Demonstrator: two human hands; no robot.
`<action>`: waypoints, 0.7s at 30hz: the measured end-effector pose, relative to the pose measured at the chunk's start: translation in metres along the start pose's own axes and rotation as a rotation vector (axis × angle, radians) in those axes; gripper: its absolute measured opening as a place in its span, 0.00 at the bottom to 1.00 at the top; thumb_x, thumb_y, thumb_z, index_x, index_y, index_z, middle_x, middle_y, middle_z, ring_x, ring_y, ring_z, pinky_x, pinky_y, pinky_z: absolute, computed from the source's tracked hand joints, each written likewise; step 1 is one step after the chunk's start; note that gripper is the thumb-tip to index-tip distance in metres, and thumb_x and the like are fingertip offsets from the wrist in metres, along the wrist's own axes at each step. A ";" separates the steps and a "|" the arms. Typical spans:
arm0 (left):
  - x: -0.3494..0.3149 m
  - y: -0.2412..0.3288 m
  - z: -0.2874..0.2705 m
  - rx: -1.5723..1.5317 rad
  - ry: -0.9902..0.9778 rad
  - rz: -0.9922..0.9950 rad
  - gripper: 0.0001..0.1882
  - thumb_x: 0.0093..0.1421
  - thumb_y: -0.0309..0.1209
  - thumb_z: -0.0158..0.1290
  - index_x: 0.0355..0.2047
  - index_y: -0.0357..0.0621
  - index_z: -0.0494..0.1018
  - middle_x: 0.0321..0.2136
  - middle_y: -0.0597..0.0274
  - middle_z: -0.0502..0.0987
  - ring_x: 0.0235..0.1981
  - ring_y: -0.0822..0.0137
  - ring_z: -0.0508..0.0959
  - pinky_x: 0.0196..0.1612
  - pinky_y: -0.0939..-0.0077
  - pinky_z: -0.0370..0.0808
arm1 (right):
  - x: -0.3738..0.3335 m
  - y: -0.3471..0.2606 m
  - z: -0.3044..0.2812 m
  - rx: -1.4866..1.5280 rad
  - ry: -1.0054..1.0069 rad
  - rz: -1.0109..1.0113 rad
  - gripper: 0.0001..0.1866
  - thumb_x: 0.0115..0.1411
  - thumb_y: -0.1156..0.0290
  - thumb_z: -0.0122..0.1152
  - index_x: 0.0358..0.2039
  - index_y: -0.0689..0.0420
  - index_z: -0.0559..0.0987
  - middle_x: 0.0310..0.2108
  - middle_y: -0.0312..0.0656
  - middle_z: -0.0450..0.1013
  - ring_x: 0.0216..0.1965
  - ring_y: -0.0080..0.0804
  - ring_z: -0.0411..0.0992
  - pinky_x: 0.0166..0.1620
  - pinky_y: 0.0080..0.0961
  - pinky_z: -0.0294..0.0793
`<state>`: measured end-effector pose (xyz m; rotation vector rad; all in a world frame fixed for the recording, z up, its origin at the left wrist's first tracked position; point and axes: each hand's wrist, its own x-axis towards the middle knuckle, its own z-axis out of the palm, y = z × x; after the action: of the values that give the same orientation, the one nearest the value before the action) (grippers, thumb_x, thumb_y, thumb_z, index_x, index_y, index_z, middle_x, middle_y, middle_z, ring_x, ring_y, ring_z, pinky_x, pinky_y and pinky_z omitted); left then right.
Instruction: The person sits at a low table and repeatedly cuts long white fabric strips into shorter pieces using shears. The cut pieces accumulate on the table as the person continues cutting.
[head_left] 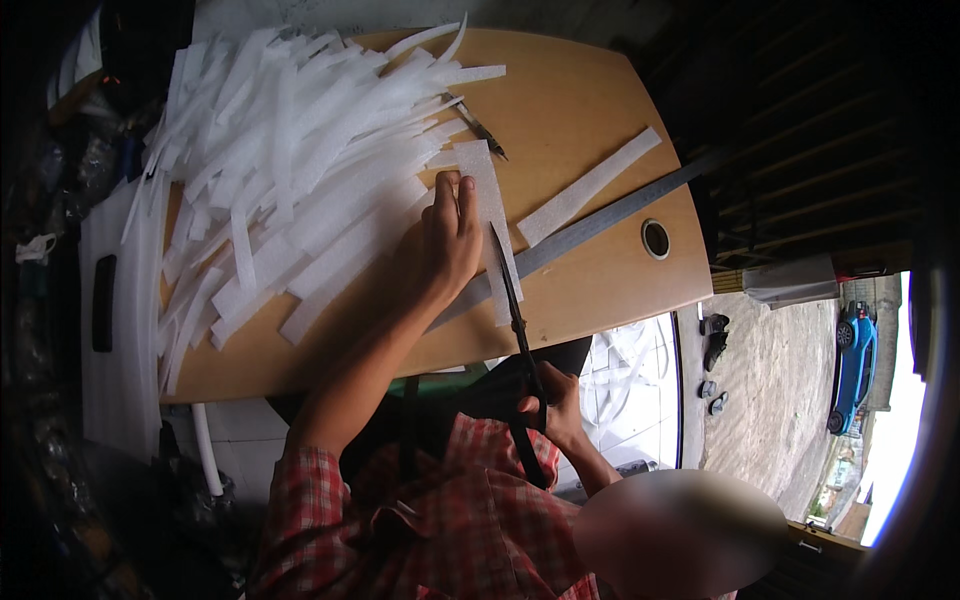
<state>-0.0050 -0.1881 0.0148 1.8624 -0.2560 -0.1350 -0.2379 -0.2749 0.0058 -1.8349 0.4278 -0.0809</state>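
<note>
A white foam strip (474,158) is gripped by the fingers of my left hand (455,235), whose palm side is hidden. My right hand (555,405) is wrapped around the handles of long black scissors (519,328) near the table's front edge. The scissors' blades reach up to the foam strip and lie along its right part, slightly apart from my left fingers. Under that strip runs a long grey metal ruler (600,224), slanting across the table. Another loose foam strip (590,187) lies just beyond the ruler.
A big heap of white foam strips (290,130) covers the left side of the wooden table (560,90). A slim dark tool (480,128) lies beside the heap. Near the right edge is a round cable hole (655,238). More scraps (625,375) lie on the tiled floor.
</note>
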 end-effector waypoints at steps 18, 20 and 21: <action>-0.002 -0.015 0.013 0.142 -0.068 0.348 0.19 0.72 0.41 0.37 0.31 0.41 0.67 0.17 0.45 0.73 0.23 0.42 0.77 0.24 0.55 0.72 | 0.014 0.010 -0.007 0.053 -0.021 -0.077 0.41 0.45 0.31 0.66 0.21 0.64 0.66 0.15 0.38 0.61 0.21 0.20 0.57 0.23 0.26 0.59; -0.002 -0.014 0.017 0.019 -0.039 0.383 0.17 0.72 0.38 0.39 0.30 0.40 0.67 0.16 0.45 0.71 0.21 0.43 0.76 0.23 0.57 0.70 | 0.016 0.007 -0.007 0.063 -0.024 -0.046 0.42 0.45 0.30 0.65 0.21 0.64 0.66 0.16 0.38 0.60 0.22 0.20 0.56 0.23 0.27 0.58; -0.003 -0.013 0.018 -0.043 -0.024 0.399 0.16 0.72 0.36 0.40 0.29 0.39 0.67 0.15 0.45 0.71 0.21 0.44 0.76 0.22 0.57 0.70 | 0.016 0.006 -0.007 0.068 -0.026 -0.031 0.42 0.45 0.29 0.65 0.21 0.64 0.65 0.16 0.38 0.60 0.23 0.20 0.56 0.23 0.27 0.57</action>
<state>-0.0101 -0.2006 -0.0033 1.7323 -0.6297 0.1104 -0.2261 -0.2879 -0.0001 -1.7735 0.3735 -0.0915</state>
